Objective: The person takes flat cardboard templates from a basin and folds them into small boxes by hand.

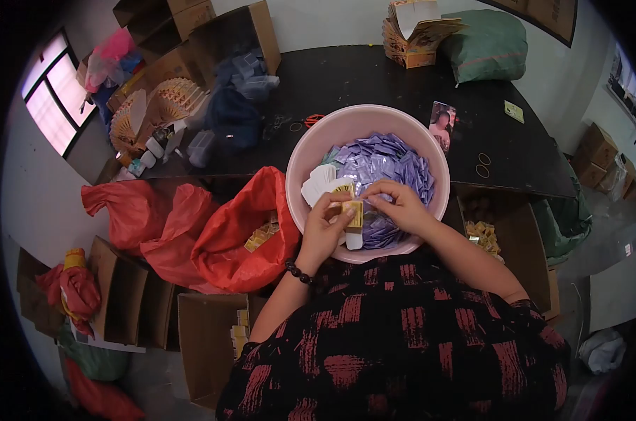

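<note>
My left hand (321, 230) grips a small yellow box (356, 216), its white end flap (354, 241) hanging at the bottom. Close by on the right, my right hand (402, 208) has its fingertips pinched together near the top of that box. What those fingertips hold, if anything, is too small to make out. Both hands are over a pale pink basin (298, 158) full of purple sachets (402, 163). White flat pieces like cards or unfolded cartons (321, 180) lie on the sachets at the basin's left side, just beyond my left hand.
A red bag (223, 256) left of the basin and a cardboard box (518, 242) on the right hold yellow boxes. On the black table (332, 74) lie a photo card (441, 125), rubber bands (483, 165), clear plastic containers (251, 81) and a green sack (486, 45).
</note>
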`<state>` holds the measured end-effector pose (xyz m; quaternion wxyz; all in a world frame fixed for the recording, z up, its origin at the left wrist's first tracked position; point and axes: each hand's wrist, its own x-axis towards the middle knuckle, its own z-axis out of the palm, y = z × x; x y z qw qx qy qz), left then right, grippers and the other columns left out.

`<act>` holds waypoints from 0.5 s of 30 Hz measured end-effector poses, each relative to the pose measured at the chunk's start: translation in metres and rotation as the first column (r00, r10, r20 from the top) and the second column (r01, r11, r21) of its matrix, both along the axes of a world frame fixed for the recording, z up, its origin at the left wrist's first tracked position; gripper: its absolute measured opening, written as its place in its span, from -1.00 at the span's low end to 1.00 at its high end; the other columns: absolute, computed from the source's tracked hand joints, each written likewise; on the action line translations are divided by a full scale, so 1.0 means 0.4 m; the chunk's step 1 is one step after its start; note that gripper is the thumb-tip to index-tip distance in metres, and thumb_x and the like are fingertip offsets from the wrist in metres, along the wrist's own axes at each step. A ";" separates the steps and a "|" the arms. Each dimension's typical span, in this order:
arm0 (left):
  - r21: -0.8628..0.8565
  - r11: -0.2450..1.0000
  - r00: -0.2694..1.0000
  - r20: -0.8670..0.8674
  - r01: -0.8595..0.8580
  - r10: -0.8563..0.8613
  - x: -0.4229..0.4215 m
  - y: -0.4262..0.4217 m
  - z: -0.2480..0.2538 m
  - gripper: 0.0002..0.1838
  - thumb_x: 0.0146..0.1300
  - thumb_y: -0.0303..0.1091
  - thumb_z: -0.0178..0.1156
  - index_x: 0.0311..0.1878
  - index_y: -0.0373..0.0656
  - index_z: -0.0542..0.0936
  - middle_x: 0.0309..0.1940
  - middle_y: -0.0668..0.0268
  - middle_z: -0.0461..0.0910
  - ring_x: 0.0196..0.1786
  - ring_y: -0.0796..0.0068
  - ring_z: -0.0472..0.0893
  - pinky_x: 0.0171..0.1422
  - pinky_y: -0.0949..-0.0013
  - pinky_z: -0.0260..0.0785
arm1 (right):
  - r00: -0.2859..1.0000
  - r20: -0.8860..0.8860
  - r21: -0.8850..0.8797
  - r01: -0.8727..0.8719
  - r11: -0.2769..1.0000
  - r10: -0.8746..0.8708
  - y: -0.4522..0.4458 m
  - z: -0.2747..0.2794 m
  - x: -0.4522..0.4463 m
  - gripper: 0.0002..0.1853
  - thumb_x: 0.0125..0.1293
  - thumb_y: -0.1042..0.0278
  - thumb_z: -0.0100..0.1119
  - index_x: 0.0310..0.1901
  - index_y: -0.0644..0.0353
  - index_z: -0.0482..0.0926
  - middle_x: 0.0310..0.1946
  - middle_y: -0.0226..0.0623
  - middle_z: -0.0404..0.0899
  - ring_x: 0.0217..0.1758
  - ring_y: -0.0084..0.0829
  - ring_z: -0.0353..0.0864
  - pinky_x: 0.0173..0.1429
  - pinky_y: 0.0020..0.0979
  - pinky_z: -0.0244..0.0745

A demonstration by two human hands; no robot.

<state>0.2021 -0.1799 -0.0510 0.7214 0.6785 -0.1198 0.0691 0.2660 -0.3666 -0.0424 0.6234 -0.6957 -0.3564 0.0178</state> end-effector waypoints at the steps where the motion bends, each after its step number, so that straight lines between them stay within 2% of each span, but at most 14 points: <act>1: -0.015 0.998 0.998 0.036 -0.057 0.058 0.007 0.011 -0.004 -0.77 0.27 -0.52 0.15 -0.02 -0.22 0.44 0.01 0.29 0.48 0.00 0.52 0.53 0.03 0.50 0.42 | 0.989 0.049 -0.165 0.145 0.976 -0.139 -0.013 0.009 -0.003 -0.86 0.20 0.46 0.12 -0.23 0.28 0.59 -0.29 -0.20 0.55 -0.16 -0.34 0.56 -0.11 -0.39 0.45; 2: -0.128 0.988 0.995 0.032 -0.085 0.090 0.014 0.017 -0.007 -0.78 0.28 -0.52 0.15 -0.04 -0.21 0.41 0.00 0.27 0.48 0.01 0.51 0.53 0.04 0.47 0.44 | 0.989 0.045 -0.166 0.147 0.975 -0.141 -0.019 -0.007 0.017 -0.86 0.20 0.46 0.12 -0.23 0.28 0.59 -0.29 -0.20 0.55 -0.16 -0.34 0.56 -0.11 -0.39 0.45; 3: -0.127 0.988 0.996 0.030 -0.084 0.089 0.012 0.026 -0.003 -0.78 0.28 -0.52 0.15 -0.04 -0.21 0.41 0.00 0.27 0.48 0.01 0.51 0.53 0.04 0.47 0.44 | 0.968 0.242 -0.359 0.151 0.921 -0.065 -0.026 -0.040 0.049 -0.85 0.15 0.49 0.12 -0.25 0.28 0.60 -0.28 -0.16 0.56 -0.16 -0.24 0.56 -0.09 -0.32 0.45; 4: -0.223 0.970 0.994 -0.065 -0.099 0.087 0.009 0.037 0.006 -0.78 0.30 -0.51 0.12 -0.01 -0.19 0.41 0.03 0.24 0.47 0.02 0.48 0.53 0.07 0.44 0.44 | 0.910 0.411 -0.530 0.193 0.826 0.051 -0.026 -0.072 0.074 -0.83 0.09 0.52 0.11 -0.26 0.27 0.60 -0.27 -0.11 0.57 -0.16 -0.15 0.57 -0.07 -0.26 0.45; 5: -0.313 0.942 0.984 -0.161 -0.123 0.075 0.007 0.041 0.010 -0.78 0.32 -0.51 0.09 0.01 -0.18 0.40 0.05 0.21 0.45 0.04 0.46 0.52 0.09 0.41 0.43 | 0.911 0.409 -0.528 0.194 0.827 0.047 -0.019 -0.096 0.088 -0.83 0.09 0.52 0.11 -0.26 0.27 0.60 -0.27 -0.11 0.57 -0.16 -0.15 0.57 -0.07 -0.26 0.45; 6: -0.311 0.943 0.984 -0.162 -0.120 0.072 0.007 0.040 0.007 -0.78 0.32 -0.51 0.09 0.01 -0.18 0.40 0.05 0.21 0.45 0.04 0.46 0.52 0.09 0.41 0.43 | 0.898 0.435 -0.576 0.219 0.787 0.068 -0.008 -0.111 0.095 -0.81 0.04 0.53 0.10 -0.27 0.26 0.61 -0.27 -0.09 0.57 -0.15 -0.09 0.55 -0.07 -0.21 0.46; 7: -0.380 0.915 0.983 -0.166 -0.135 0.076 0.008 0.036 0.001 -0.78 0.34 -0.48 0.06 0.04 -0.17 0.40 0.06 0.20 0.45 0.06 0.45 0.51 0.11 0.38 0.42 | 0.884 0.459 -0.622 0.246 0.744 0.091 -0.003 -0.125 0.103 -0.79 -0.01 0.55 0.10 -0.28 0.25 0.61 -0.26 -0.07 0.57 -0.14 -0.03 0.54 -0.07 -0.17 0.46; 9: -0.451 0.881 0.983 -0.169 -0.144 0.073 0.005 0.028 0.011 -0.77 0.36 -0.46 0.03 0.06 -0.16 0.40 0.07 0.19 0.44 0.07 0.44 0.50 0.12 0.35 0.41 | 0.898 0.427 -0.672 0.238 0.701 0.104 0.006 -0.096 0.093 -0.80 -0.02 0.55 0.11 -0.30 0.25 0.61 -0.28 -0.08 0.56 -0.14 -0.04 0.54 -0.08 -0.17 0.46; 11: -0.558 0.826 0.976 -0.211 -0.080 -0.048 -0.004 0.031 0.029 -0.74 0.37 -0.45 0.01 0.10 -0.18 0.36 0.09 0.19 0.45 0.08 0.36 0.52 0.07 0.35 0.46 | 0.915 0.389 -0.722 0.231 0.652 0.106 0.006 -0.088 0.083 -0.81 -0.03 0.56 0.11 -0.31 0.24 0.60 -0.29 -0.09 0.56 -0.15 -0.05 0.55 -0.09 -0.17 0.47; 13: -0.571 0.819 0.973 -0.214 -0.054 -0.085 0.002 0.038 0.024 -0.72 0.38 -0.47 -0.01 0.13 -0.18 0.34 0.08 0.14 0.44 0.09 0.29 0.53 0.12 0.29 0.47 | 0.894 0.440 -0.705 0.285 0.650 0.085 -0.005 -0.087 0.080 -0.81 -0.03 0.57 0.11 -0.31 0.24 0.57 -0.31 -0.09 0.55 -0.13 -0.05 0.54 -0.08 -0.16 0.47; 15: -0.510 0.856 0.984 -0.180 -0.078 -0.018 0.002 0.036 0.015 -0.72 0.37 -0.47 -0.01 0.13 -0.21 0.32 0.07 0.10 0.44 0.10 0.24 0.53 0.17 0.22 0.47 | 0.886 0.462 -0.659 0.322 0.680 0.028 -0.033 -0.042 0.066 -0.83 0.01 0.56 0.10 -0.30 0.24 0.54 -0.33 -0.10 0.55 -0.14 -0.05 0.54 -0.09 -0.16 0.46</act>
